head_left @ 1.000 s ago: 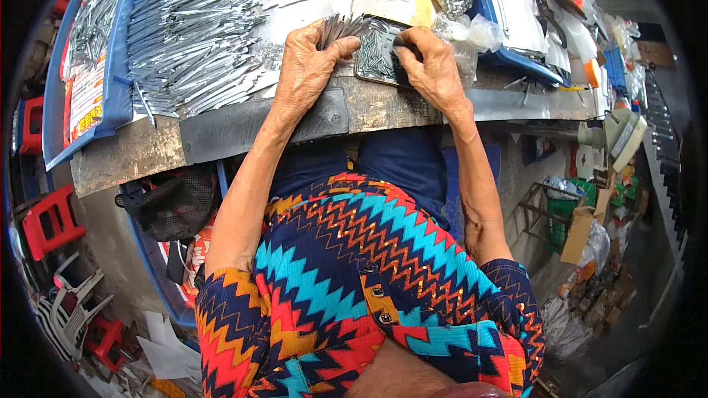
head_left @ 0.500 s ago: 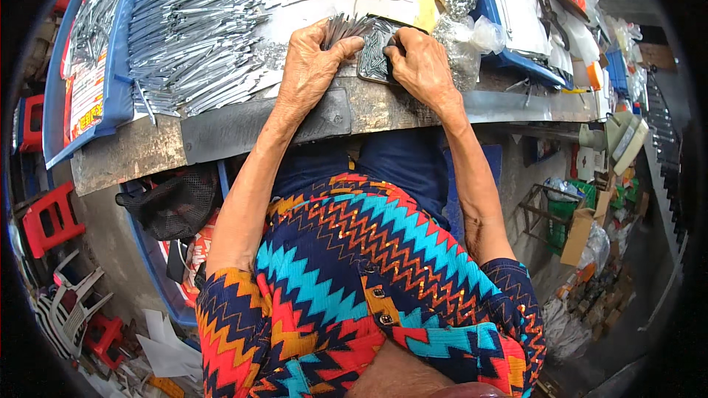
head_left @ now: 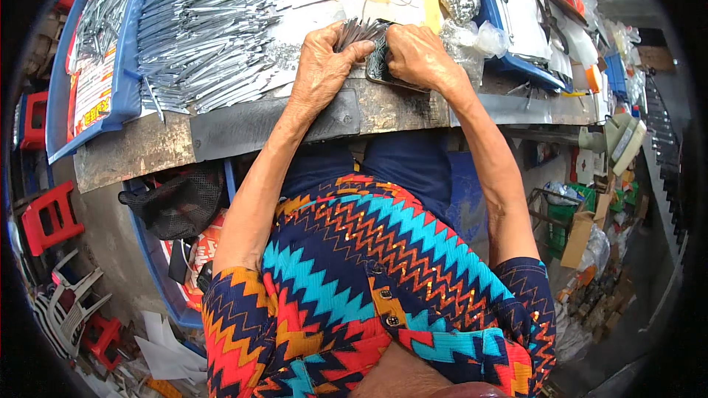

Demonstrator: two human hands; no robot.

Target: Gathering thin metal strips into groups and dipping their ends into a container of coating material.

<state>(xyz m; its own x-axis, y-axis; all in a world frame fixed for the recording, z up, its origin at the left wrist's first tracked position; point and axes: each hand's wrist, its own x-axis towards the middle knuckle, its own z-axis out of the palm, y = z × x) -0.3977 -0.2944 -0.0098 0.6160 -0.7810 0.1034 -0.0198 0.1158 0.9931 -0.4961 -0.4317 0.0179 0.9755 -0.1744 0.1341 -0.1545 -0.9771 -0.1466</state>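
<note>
My left hand (head_left: 323, 66) is closed around a fanned bundle of thin dark metal strips (head_left: 360, 30), thumb pressed along its near side. Just right of it, a small dark tray (head_left: 402, 85) holds many tiny greenish-grey metal pins (head_left: 377, 65). My right hand (head_left: 424, 57) is bent over this tray, fingers curled in and close to the tips of the strips. Its fingertips are turned down and partly hidden, so what they pinch does not show. Left of my hands, a wide heap of similar thin metal strips (head_left: 210, 37) covers the bench.
A blue bin (head_left: 129, 66) with more strips stands at the far left. Clear plastic bags of small parts (head_left: 459, 4) and another blue tray (head_left: 520, 68) are on the right. The worn bench edge (head_left: 276, 127) runs before my lap. Red stools (head_left: 51, 217) stand lower left.
My right hand has moved left across the tray, closer to the strip bundle, and now covers more of the pins. My left hand keeps its hold on the strips.
</note>
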